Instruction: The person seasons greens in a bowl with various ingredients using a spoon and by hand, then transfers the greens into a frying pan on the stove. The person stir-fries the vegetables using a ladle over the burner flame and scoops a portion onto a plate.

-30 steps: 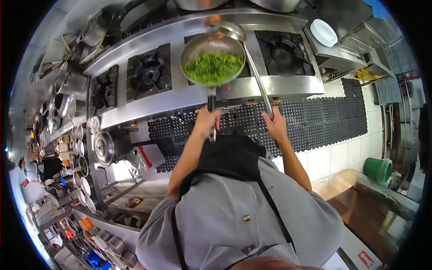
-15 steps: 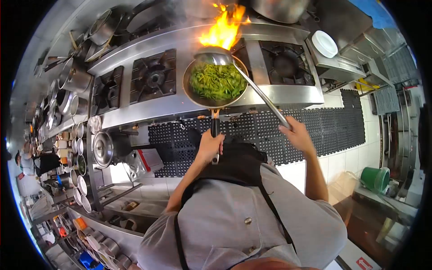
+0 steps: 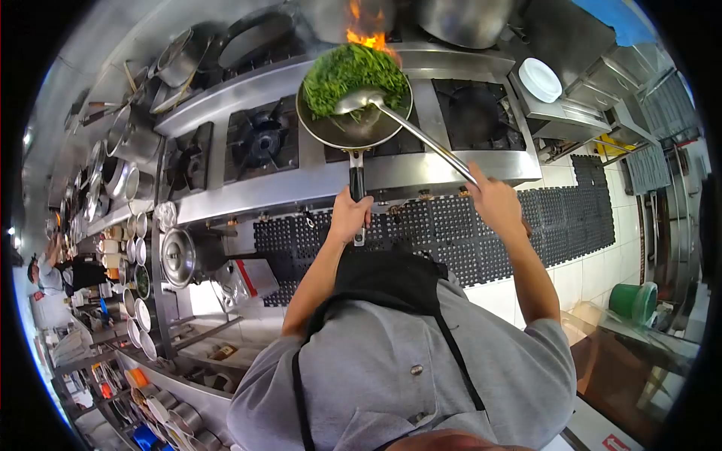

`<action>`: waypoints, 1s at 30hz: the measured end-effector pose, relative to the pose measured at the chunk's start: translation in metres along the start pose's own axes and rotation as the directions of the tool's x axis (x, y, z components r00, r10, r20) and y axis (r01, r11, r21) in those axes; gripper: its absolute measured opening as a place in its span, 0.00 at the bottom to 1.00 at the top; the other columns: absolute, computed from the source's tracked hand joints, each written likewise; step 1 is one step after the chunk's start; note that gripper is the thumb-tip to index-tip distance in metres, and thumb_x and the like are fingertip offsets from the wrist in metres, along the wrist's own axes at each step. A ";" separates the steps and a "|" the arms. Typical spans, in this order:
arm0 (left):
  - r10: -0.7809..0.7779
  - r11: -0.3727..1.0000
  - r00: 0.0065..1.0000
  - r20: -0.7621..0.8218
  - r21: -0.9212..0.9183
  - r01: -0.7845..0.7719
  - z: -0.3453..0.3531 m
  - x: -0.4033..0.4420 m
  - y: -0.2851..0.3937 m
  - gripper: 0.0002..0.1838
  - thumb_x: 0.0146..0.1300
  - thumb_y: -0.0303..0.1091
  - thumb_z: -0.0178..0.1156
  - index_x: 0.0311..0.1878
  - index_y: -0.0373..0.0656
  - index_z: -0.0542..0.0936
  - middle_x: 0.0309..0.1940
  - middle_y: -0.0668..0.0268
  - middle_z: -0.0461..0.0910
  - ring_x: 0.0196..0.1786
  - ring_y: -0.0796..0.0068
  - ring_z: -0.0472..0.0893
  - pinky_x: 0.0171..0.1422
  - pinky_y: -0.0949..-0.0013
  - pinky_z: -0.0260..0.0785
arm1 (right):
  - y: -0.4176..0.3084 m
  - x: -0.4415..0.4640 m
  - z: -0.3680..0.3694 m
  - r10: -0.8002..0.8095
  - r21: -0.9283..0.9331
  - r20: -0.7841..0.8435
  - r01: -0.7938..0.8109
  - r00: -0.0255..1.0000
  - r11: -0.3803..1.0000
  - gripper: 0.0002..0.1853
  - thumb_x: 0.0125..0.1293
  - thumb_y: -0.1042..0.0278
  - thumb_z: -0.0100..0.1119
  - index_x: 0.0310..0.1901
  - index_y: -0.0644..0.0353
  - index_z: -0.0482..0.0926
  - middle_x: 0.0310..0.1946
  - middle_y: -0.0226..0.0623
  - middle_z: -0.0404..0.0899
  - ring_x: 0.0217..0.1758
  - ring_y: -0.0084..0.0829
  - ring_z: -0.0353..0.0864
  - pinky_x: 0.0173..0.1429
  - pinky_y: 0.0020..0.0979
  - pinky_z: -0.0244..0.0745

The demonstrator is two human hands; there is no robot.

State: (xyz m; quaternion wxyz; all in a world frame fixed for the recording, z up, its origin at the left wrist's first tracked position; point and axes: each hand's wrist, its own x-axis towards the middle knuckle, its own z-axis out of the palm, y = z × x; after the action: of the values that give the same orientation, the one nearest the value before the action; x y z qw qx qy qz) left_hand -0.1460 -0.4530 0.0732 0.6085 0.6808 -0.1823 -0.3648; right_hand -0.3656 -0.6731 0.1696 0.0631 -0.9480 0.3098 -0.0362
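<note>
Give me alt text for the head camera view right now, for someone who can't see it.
A person's left hand grips a frying pan of leafy greens by its handle over a stove, with flames at the far side. The right hand holds a long metal ladle, its bowl at the greens' near edge.

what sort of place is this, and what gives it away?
Most likely a commercial kitchen: a long steel range with several burners, large metal pots behind it, and perforated black floor matting in front.
</note>
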 end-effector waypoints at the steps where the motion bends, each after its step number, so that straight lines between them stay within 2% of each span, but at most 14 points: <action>1: -0.030 0.997 0.999 0.013 -0.072 0.031 0.001 -0.010 0.002 0.05 0.63 0.25 0.60 0.36 0.38 0.72 0.19 0.67 0.73 0.16 0.77 0.72 0.19 0.70 0.67 | 0.004 -0.015 -0.005 -0.010 -0.004 0.022 0.010 1.000 1.000 0.26 0.70 0.58 0.59 0.69 0.44 0.70 0.29 0.52 0.83 0.33 0.58 0.84 0.40 0.56 0.78; 4: -0.078 0.992 0.997 0.027 -0.099 0.080 0.000 -0.009 0.006 0.05 0.63 0.25 0.60 0.35 0.37 0.72 0.19 0.67 0.73 0.16 0.77 0.73 0.19 0.69 0.68 | 0.015 -0.034 -0.014 0.002 0.257 0.167 -0.045 0.986 0.965 0.22 0.69 0.58 0.60 0.64 0.47 0.76 0.35 0.56 0.84 0.41 0.61 0.83 0.49 0.57 0.76; 9: -0.050 0.998 0.997 0.053 -0.043 0.053 0.002 0.009 0.015 0.06 0.64 0.26 0.60 0.36 0.38 0.72 0.19 0.68 0.73 0.17 0.78 0.73 0.19 0.70 0.67 | -0.022 -0.003 -0.009 0.027 0.101 0.157 -0.043 0.987 0.994 0.24 0.71 0.56 0.58 0.68 0.45 0.73 0.34 0.56 0.83 0.39 0.61 0.83 0.46 0.54 0.76; 11: -0.038 0.999 0.998 0.046 0.006 0.038 0.001 0.005 -0.004 0.06 0.64 0.25 0.60 0.37 0.38 0.71 0.19 0.68 0.73 0.17 0.78 0.73 0.19 0.70 0.67 | -0.032 0.006 0.009 0.093 0.030 0.069 -0.095 0.993 0.995 0.25 0.71 0.55 0.58 0.69 0.42 0.71 0.33 0.54 0.83 0.36 0.59 0.83 0.43 0.53 0.77; 13: 0.023 1.000 0.999 0.027 -0.017 -0.022 0.002 -0.008 -0.021 0.06 0.64 0.24 0.59 0.38 0.38 0.71 0.19 0.67 0.73 0.16 0.78 0.73 0.19 0.69 0.67 | -0.032 -0.002 0.022 0.078 -0.017 -0.004 -0.078 0.997 0.997 0.27 0.71 0.55 0.58 0.71 0.39 0.69 0.32 0.52 0.83 0.34 0.56 0.84 0.40 0.53 0.78; 15: -0.039 0.999 0.999 0.032 -0.006 0.039 -0.002 -0.014 -0.021 0.05 0.64 0.24 0.59 0.38 0.38 0.71 0.18 0.67 0.73 0.15 0.77 0.73 0.19 0.69 0.67 | -0.027 -0.023 0.028 0.017 0.021 -0.067 -0.016 0.998 1.000 0.26 0.71 0.56 0.58 0.70 0.41 0.69 0.28 0.48 0.82 0.29 0.52 0.85 0.34 0.51 0.79; 17: -0.015 1.000 0.999 0.041 -0.010 0.016 -0.004 -0.005 -0.021 0.05 0.63 0.25 0.59 0.37 0.35 0.72 0.17 0.67 0.74 0.15 0.77 0.74 0.19 0.70 0.68 | -0.019 -0.047 0.028 0.034 0.067 -0.018 -0.033 0.999 0.997 0.27 0.71 0.57 0.59 0.71 0.42 0.70 0.28 0.49 0.83 0.30 0.54 0.84 0.36 0.52 0.78; 19: -0.052 0.998 0.998 0.032 -0.026 0.053 -0.005 0.003 -0.028 0.05 0.63 0.25 0.59 0.37 0.35 0.72 0.18 0.67 0.74 0.15 0.77 0.74 0.19 0.70 0.68 | -0.017 -0.071 0.017 0.090 0.246 0.152 -0.126 0.984 0.961 0.27 0.70 0.58 0.60 0.70 0.44 0.71 0.29 0.51 0.83 0.32 0.57 0.83 0.39 0.53 0.76; 21: -0.092 0.993 0.995 0.047 -0.071 0.095 -0.002 0.008 -0.034 0.05 0.63 0.25 0.59 0.37 0.35 0.72 0.17 0.67 0.74 0.16 0.77 0.74 0.19 0.70 0.68 | -0.020 -0.078 0.019 0.120 0.323 0.169 -0.170 0.978 0.931 0.26 0.70 0.58 0.60 0.69 0.46 0.72 0.29 0.54 0.83 0.34 0.59 0.83 0.41 0.53 0.74; 23: -0.104 0.993 0.994 0.038 -0.056 0.106 0.003 0.008 -0.040 0.07 0.64 0.26 0.61 0.37 0.37 0.72 0.19 0.68 0.73 0.17 0.78 0.73 0.20 0.70 0.67 | -0.032 -0.070 0.018 0.172 0.404 0.098 -0.198 0.980 0.893 0.26 0.71 0.58 0.60 0.69 0.47 0.72 0.30 0.54 0.83 0.35 0.58 0.84 0.41 0.53 0.75; 25: -0.146 0.986 0.989 0.037 -0.075 0.149 0.004 0.012 -0.041 0.06 0.64 0.26 0.61 0.36 0.38 0.73 0.20 0.68 0.73 0.17 0.78 0.73 0.20 0.70 0.67 | -0.047 -0.049 0.028 0.226 0.382 0.147 -0.266 0.963 0.885 0.26 0.71 0.59 0.59 0.70 0.47 0.71 0.30 0.55 0.83 0.36 0.59 0.83 0.42 0.54 0.75; 27: -0.172 0.980 0.984 0.046 -0.094 0.176 0.011 0.015 -0.035 0.07 0.64 0.27 0.62 0.35 0.38 0.73 0.20 0.68 0.74 0.17 0.78 0.73 0.20 0.71 0.67 | -0.047 -0.034 0.066 0.233 0.242 0.149 -0.264 0.961 0.934 0.27 0.71 0.60 0.61 0.70 0.49 0.71 0.31 0.56 0.83 0.34 0.62 0.82 0.40 0.54 0.75; 28: -0.165 0.982 0.986 0.038 -0.085 0.168 0.013 0.014 -0.038 0.07 0.64 0.27 0.61 0.35 0.38 0.73 0.20 0.68 0.73 0.17 0.78 0.73 0.20 0.70 0.67 | -0.037 -0.038 0.081 0.180 0.235 0.202 -0.226 0.963 0.945 0.27 0.72 0.58 0.59 0.71 0.48 0.70 0.33 0.56 0.83 0.36 0.64 0.82 0.42 0.58 0.75; 30: -0.148 0.989 0.989 -0.002 0.003 0.148 0.011 0.004 -0.030 0.07 0.64 0.29 0.61 0.36 0.39 0.72 0.17 0.68 0.72 0.15 0.77 0.72 0.18 0.70 0.66 | -0.007 -0.059 0.081 0.151 0.284 0.192 -0.203 0.970 0.937 0.26 0.72 0.57 0.58 0.70 0.49 0.70 0.33 0.57 0.83 0.37 0.64 0.82 0.42 0.58 0.75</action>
State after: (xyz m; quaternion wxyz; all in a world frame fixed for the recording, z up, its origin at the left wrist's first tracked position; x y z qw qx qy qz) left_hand -0.1567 -0.4579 0.0436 0.5789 0.6938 -0.1314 -0.4078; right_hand -0.3998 -0.6246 0.0889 0.2357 -0.8951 0.3785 0.0026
